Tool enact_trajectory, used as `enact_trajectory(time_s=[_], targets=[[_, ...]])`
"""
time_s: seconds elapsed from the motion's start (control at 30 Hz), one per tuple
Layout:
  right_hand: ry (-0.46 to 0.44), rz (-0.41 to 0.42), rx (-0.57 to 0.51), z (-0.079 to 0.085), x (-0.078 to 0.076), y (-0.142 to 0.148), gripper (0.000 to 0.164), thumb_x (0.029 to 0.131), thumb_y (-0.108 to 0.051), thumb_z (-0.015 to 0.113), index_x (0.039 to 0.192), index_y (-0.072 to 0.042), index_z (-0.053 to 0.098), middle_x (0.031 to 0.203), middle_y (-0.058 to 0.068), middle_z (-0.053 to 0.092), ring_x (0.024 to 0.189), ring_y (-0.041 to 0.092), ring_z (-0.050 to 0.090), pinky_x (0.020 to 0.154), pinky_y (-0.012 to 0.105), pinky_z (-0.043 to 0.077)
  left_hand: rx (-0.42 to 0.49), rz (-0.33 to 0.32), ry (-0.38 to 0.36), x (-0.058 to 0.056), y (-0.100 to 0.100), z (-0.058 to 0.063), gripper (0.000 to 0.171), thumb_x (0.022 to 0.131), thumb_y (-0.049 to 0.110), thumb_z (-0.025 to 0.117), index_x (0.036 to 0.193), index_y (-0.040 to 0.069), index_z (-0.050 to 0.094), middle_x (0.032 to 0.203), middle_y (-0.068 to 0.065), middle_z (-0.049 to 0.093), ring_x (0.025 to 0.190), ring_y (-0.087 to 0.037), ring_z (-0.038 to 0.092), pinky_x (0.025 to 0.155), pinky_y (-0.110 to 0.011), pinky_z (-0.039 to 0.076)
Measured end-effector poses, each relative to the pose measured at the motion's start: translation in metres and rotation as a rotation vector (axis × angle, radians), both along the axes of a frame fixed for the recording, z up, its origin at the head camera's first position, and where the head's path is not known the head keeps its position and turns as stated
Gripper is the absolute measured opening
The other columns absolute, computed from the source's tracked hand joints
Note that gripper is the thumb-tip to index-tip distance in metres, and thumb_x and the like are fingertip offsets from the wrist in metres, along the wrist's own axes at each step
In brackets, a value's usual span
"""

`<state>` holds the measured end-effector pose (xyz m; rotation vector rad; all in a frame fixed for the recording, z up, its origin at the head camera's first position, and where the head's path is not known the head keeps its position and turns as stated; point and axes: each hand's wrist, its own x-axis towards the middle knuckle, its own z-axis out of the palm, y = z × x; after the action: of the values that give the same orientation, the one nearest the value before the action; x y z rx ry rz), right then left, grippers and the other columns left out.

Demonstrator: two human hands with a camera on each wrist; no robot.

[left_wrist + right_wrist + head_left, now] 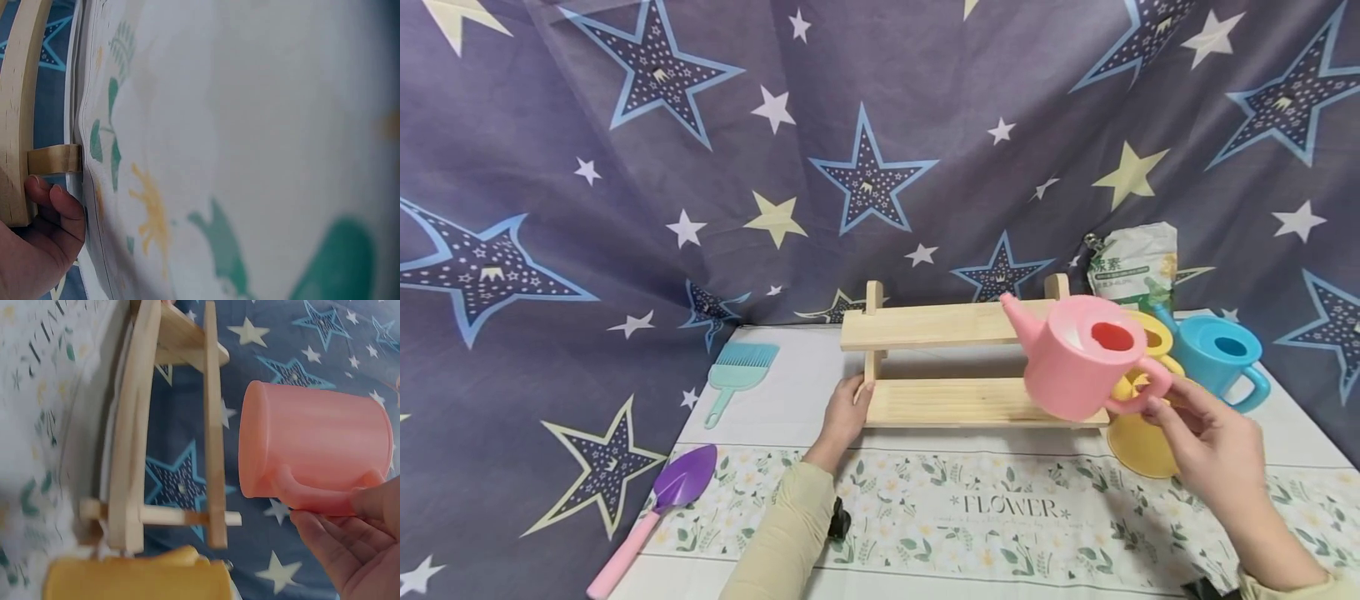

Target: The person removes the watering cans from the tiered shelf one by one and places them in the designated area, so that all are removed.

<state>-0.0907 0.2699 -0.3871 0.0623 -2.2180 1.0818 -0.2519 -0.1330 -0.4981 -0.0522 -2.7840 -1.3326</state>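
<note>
A pink watering can point(1067, 367) hangs in the air in front of the right part of a two-tier wooden shelf point(955, 400). My right hand point(1213, 442) pinches its handle between thumb and fingers, and the spout points up and left. In the right wrist view the can point(319, 447) shows its rounded side and handle, beside the shelf point(134, 437). My left hand point(847, 412) grips the left end of the lower board. Seen from the left wrist, the fingers of that hand point(53, 219) curl round the board's end point(15, 125), near a short support.
A yellow watering can point(1138, 442) stands right of the shelf, partly hidden by the pink one. Beyond it are a blue watering can point(1221, 354) and a white bag point(1138, 262). A teal brush point(737, 375) and a purple trowel point(685, 477) with pink handle lie at left.
</note>
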Motion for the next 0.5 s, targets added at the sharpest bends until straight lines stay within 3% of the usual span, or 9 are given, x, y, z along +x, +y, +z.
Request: enact_trajectory(time_s=[0.07,0.23,0.33,0.5], targets=[[0.004,-0.033,0.004,0.003,0.002,0.008,0.040,0.086,0.004,0.070,0.125,0.002,0.064,0.097,-0.039,0.055,0.077,-0.022,0.057,0.069,0.001,0.046,-0.001,0.000,0.003,0.000,0.000,0.001,0.045,0.103,0.029,0.047,0.137,0.000,0.052,0.127,-0.019,0.055,0.121,-0.035,0.053,0.105,-0.049,0.041],[0.019,-0.117,0.022,0.009,0.007,0.029,0.045,0.089,0.005,0.066,0.132,-0.007,0.062,0.099,-0.039,0.053,0.077,-0.024,0.054,0.072,-0.001,0.043,-0.001,-0.003,0.002,0.000,-0.001,0.001,0.045,0.103,0.028,0.047,0.137,0.000,0.052,0.127,-0.019,0.055,0.121,-0.035,0.053,0.105,-0.049,0.042],[0.035,-0.140,-0.037,0.011,0.009,0.041,0.045,0.089,0.008,0.063,0.132,-0.004,0.060,0.099,-0.035,0.055,0.077,-0.022,0.056,0.071,0.000,0.045,0.004,0.001,-0.009,0.000,-0.001,0.001,0.045,0.103,0.029,0.047,0.138,0.001,0.051,0.128,-0.019,0.054,0.122,-0.034,0.052,0.106,-0.049,0.041],[0.166,-0.066,-0.124,0.007,0.010,0.064,0.040,0.091,0.018,0.052,0.129,0.008,0.057,0.099,-0.026,0.061,0.082,-0.015,0.060,0.072,0.001,0.046,0.007,0.005,-0.015,-0.002,-0.003,0.001,0.046,0.103,0.031,0.047,0.138,0.001,0.051,0.128,-0.018,0.054,0.122,-0.033,0.053,0.106,-0.048,0.041]])
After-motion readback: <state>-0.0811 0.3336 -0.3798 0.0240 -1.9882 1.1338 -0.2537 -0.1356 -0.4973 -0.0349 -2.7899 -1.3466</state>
